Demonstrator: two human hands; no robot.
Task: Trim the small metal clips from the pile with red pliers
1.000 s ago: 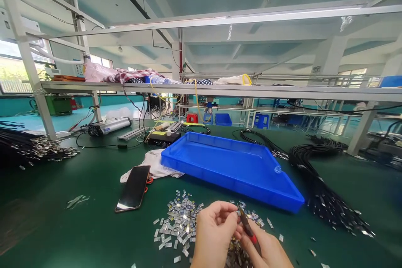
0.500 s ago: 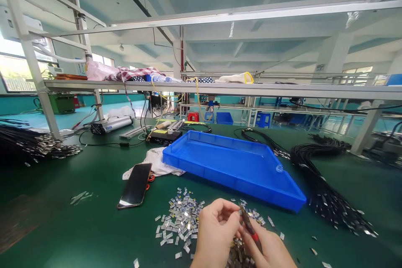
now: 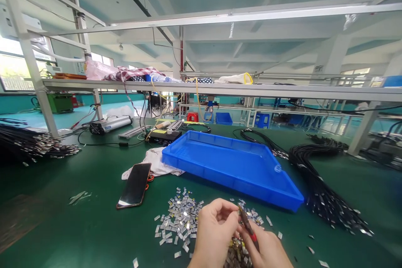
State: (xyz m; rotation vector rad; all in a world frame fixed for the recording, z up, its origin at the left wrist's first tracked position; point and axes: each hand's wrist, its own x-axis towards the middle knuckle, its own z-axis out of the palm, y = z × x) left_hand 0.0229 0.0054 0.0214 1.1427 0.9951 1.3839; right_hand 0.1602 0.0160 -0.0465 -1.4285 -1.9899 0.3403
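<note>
My left hand [image 3: 216, 228] is closed in a pinch at the bottom centre, its fingertips at the jaws of the pliers; whatever small piece it holds is too small to name. Red-and-dark pliers [image 3: 248, 227] point up and to the left in my right hand [image 3: 266, 245], whose fingers wrap round the handles. Small silvery pieces [image 3: 184, 220] lie scattered left of my hands, and more show behind them. Under and between the hands is a heap of brownish metal parts [image 3: 237, 255], partly hidden by them.
A blue tray [image 3: 232, 165] stands beyond my hands. Left of it are a phone [image 3: 135, 185], a white cloth [image 3: 157, 161] and red-handled scissors, mostly hidden. Black cable bundles [image 3: 314, 180] lie at the right, others [image 3: 34, 142] at the far left. A shelf [image 3: 188, 87] spans the back.
The view has shifted very slightly. Both hands and the pliers keep nearly the same pose, with a little more of the metal heap showing between them.
</note>
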